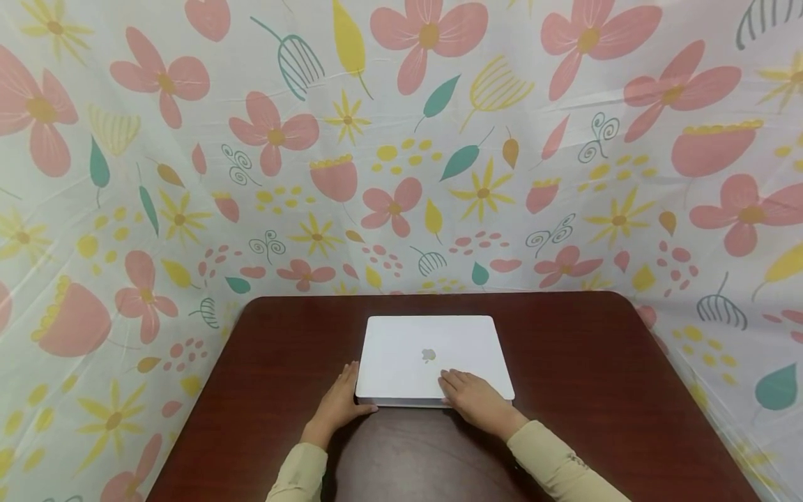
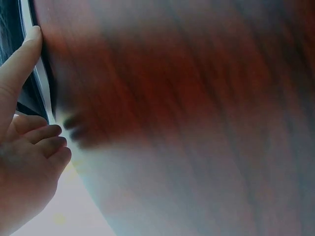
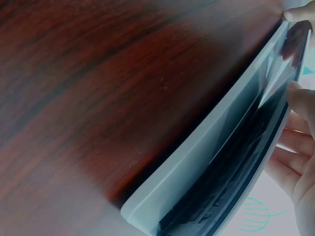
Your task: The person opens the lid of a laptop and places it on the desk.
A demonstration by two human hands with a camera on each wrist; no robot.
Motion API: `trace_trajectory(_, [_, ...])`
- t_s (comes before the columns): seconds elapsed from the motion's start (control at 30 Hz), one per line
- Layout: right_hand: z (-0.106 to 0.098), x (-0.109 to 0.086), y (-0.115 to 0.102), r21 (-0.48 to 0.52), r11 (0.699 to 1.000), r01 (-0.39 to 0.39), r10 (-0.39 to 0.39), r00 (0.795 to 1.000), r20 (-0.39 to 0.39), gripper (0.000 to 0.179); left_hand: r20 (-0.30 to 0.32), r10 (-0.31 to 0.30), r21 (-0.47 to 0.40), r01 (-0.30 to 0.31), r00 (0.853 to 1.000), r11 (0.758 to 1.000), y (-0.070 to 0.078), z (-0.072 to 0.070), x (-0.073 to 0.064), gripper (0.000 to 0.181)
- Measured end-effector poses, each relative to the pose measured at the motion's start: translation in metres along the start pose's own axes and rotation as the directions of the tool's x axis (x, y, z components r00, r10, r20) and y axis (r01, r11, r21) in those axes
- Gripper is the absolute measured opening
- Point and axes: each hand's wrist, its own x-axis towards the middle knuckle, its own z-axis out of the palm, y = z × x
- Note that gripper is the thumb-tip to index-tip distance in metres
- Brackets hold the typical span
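Note:
A silver laptop (image 1: pixel 401 348) with an apple logo on its lid lies on the table, its front edge toward me. The lid is raised a little; in the right wrist view a narrow gap shows between the base (image 3: pixel 167 189) and the dark screen side. My right hand (image 1: pixel 479 403) pinches the lid's front edge, thumb underneath and fingers over the top. At the near left corner, my left hand (image 1: pixel 339 403) holds the base. Its thumb lies on the front edge and its other fingers run along the left side, as the left wrist view shows of the hand (image 2: pixel 29 162).
The dark reddish-brown wooden table (image 1: pixel 583 362) has rounded far corners. Behind it and along both sides hangs a white cloth (image 1: pixel 401 153) printed with pink, yellow and teal flowers and leaves.

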Motion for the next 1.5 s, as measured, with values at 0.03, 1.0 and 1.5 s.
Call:
trace_trajectory(0.03, [-0.001, 0.000, 0.000, -0.002, 1.000, 0.000, 0.000, 1.000, 0.005, 0.039, -0.001, 0.003, -0.005, -0.003, 1.000, 1.000, 0.000, 0.000, 0.000, 0.104])
trace_trajectory(1.0, [-0.027, 0.022, 0.014, 0.089, 0.996, -0.021, 0.022, 1.000, -0.008, 0.032, -0.017, -0.039, -0.002, 0.039, 0.999, 0.999, 0.003, -0.004, -0.001, 0.097])
trace_trajectory(1.5, [-0.063, 0.052, 0.046, 0.286, 0.956, -0.064, 0.036, 0.994, 0.102, 0.018, -0.014, -0.013, 0.010, 0.013, 1.000, 1.000, 0.005, -0.004, 0.004, 0.090])
